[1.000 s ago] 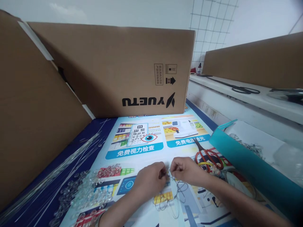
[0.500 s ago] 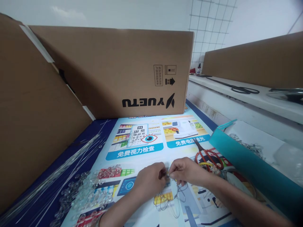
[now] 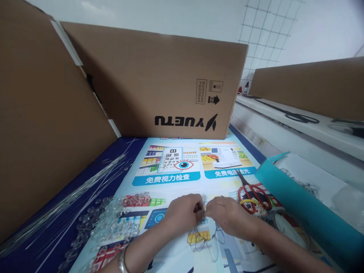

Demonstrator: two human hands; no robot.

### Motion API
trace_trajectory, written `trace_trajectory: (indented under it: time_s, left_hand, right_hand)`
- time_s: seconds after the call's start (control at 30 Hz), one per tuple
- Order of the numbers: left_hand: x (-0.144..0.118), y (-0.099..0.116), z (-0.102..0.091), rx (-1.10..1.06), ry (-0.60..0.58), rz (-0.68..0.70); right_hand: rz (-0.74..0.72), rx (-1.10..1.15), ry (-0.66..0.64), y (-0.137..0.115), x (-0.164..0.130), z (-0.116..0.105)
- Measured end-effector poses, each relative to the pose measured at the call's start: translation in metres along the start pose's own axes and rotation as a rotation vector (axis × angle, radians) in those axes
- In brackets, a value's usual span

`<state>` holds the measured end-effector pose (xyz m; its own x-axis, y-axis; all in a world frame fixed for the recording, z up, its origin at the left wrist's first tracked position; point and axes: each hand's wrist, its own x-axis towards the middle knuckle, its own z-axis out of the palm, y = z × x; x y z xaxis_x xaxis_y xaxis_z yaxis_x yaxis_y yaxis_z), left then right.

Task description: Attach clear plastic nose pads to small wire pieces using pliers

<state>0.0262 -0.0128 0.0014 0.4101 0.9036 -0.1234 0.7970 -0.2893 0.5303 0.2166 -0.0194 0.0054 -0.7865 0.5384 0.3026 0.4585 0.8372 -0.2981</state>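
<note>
My left hand and my right hand meet low in the middle of the view, fingertips nearly touching. Both are closed in a pinch over a thin dark cord; whether it is wire or thread I cannot tell. Its loose loops hang below the fingers, over the printed poster sheet. What sits right between the fingertips is too small to make out. Clear beads lie in a heap left of my left hand. Scissors with red handles rest just beyond my right hand.
Long thin strands stretch along the blue surface at left. A teal open box holding tangled thin pieces stands at right. Large cardboard panels wall off the back and left. A white ledge bears another pair of scissors.
My right hand has turned, its back now facing up more, and it covers the pinching fingers. The whole view has shifted and tilted slightly. A bracelet on my left wrist has come into sight.
</note>
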Motion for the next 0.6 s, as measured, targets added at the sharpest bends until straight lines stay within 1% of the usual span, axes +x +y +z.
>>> trace_trajectory:
  time_s: [0.07,0.13,0.33,0.47,0.6]
  left_hand:
    - [-0.001,-0.003,-0.001,-0.030,0.005,0.022]
    - [-0.001,-0.006,-0.002,-0.055,0.011,0.039]
    - [-0.002,-0.010,-0.007,-0.116,0.003,0.092]
    - [-0.002,-0.010,-0.009,-0.156,-0.014,0.102]
    - [-0.002,-0.011,-0.011,-0.178,-0.020,0.135]
  right_hand:
    - [-0.091,-0.080,-0.011,-0.003,-0.002,0.000]
    - [-0.114,-0.081,0.005,-0.004,-0.003,0.000]
    - [-0.032,0.036,0.039,0.003,-0.005,0.000]
    - [-0.027,0.100,0.034,0.004,-0.007,0.004]
    - [-0.014,0.076,0.027,0.003,-0.011,0.009]
